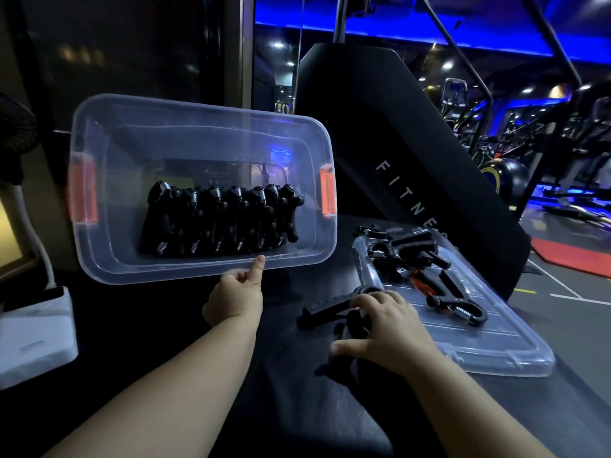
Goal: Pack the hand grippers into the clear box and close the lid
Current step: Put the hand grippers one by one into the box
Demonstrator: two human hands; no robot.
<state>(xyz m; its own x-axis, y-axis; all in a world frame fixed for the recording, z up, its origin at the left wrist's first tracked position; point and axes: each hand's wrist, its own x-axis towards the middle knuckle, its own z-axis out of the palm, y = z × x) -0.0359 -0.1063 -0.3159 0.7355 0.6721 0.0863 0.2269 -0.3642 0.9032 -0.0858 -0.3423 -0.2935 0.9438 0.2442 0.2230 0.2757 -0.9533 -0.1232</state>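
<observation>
My left hand [236, 294] grips the near rim of the clear box [99, 206], which is tipped up with its opening facing me. A row of several black hand grippers [221, 221] is lined up inside it. The box has orange latches [328, 193] at both ends. My right hand [385, 325] rests on a black hand gripper [325, 310] lying on the dark surface, fingers curled over it. The clear lid [496, 345] lies flat to the right, with a few more hand grippers [416, 251] on top of it.
A white box-like object [33, 332] sits at the left edge. A tall black padded panel [413, 160] marked FITNESS stands behind the lid. Gym machines under blue light fill the background at right.
</observation>
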